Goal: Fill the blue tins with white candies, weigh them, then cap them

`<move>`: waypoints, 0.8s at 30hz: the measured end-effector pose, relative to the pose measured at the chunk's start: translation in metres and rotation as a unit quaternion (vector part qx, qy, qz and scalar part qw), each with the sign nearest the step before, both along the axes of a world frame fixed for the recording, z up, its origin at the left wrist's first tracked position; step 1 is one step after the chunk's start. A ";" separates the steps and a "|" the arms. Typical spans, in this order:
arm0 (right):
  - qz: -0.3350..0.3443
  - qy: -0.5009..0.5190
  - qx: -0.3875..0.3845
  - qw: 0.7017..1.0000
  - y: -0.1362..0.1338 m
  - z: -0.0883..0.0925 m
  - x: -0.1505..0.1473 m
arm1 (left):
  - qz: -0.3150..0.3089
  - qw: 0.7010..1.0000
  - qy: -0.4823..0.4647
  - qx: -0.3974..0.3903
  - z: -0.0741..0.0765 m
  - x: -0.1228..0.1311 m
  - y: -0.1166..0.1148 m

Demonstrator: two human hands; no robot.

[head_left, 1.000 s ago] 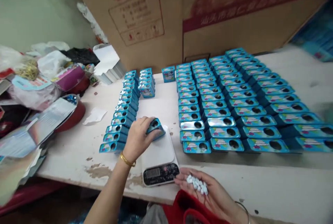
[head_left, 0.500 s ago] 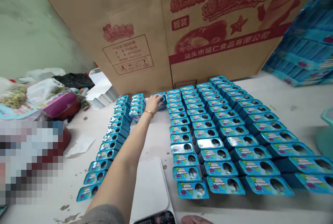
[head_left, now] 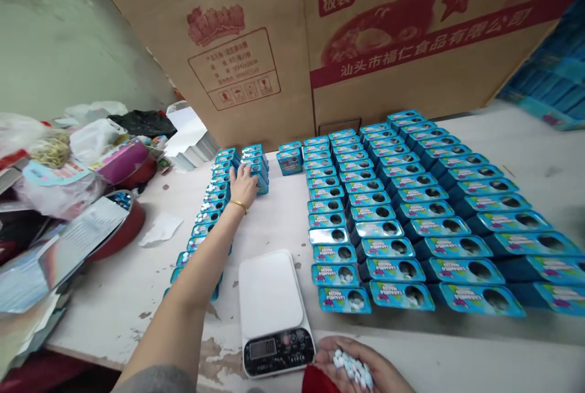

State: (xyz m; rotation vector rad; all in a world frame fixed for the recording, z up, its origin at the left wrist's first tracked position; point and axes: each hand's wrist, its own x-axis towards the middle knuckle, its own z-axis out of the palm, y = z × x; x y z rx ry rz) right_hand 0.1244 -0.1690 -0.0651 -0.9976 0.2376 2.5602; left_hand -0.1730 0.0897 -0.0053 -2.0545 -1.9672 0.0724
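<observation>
My left hand reaches far across the table to the near end of a short row of blue tins. Its fingers curl over one blue tin there. A gold bangle is on that wrist. My right hand is cupped palm up at the bottom edge and holds a small heap of white candies. Between the two hands a white kitchen scale has nothing on its plate. A long row of tins runs along the left of my forearm.
A large block of blue tins with round holes fills the right of the white table. One tin stands alone at the back. Printed cardboard boxes wall off the back. Bags, papers and a red bowl clutter the left.
My left hand lifted a blue tin off the scale, carried it to the back of the table, and now has it at the short row. The scale plate is bare. My right hand stays cupped.
</observation>
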 end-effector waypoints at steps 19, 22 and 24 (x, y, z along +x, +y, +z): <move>-0.009 0.025 0.073 0.997 -0.020 0.045 0.006 | -0.153 0.977 -0.006 -0.152 0.065 0.092 -0.228; -0.024 0.033 0.070 0.997 -0.026 0.043 0.008 | -0.185 0.974 -0.089 -0.099 0.071 0.109 -0.250; -0.050 0.035 0.063 0.996 -0.030 0.041 0.009 | -0.233 0.953 -0.145 -0.129 0.063 0.127 -0.272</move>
